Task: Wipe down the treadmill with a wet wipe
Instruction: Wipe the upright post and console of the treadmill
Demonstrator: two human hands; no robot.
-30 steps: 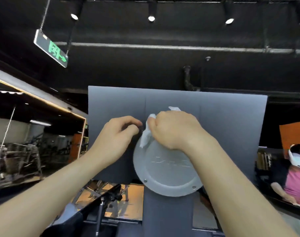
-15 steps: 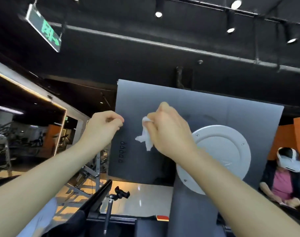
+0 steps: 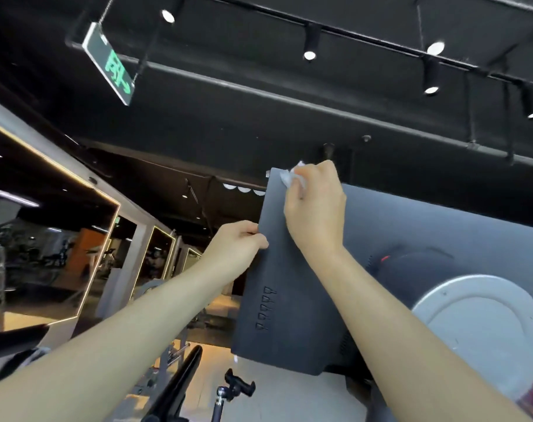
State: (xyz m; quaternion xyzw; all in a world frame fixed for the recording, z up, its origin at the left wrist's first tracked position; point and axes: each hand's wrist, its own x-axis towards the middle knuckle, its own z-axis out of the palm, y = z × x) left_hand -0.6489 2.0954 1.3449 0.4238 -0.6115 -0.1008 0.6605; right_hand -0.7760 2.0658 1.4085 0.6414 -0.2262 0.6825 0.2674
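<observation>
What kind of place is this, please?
Most likely a gym. Exercise machines stand in the mirrored area at left, a green exit sign hangs from the black ceiling, and the grey treadmill console panel is being wiped.

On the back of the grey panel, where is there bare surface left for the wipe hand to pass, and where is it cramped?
Free: the wide stretch of the panel right of the right hand, above the white disc; also the strip between the left edge and the right forearm, above the small slots. Cramped: the top-left corner, where the wipe presses and the left hand pinches the edge.
</observation>
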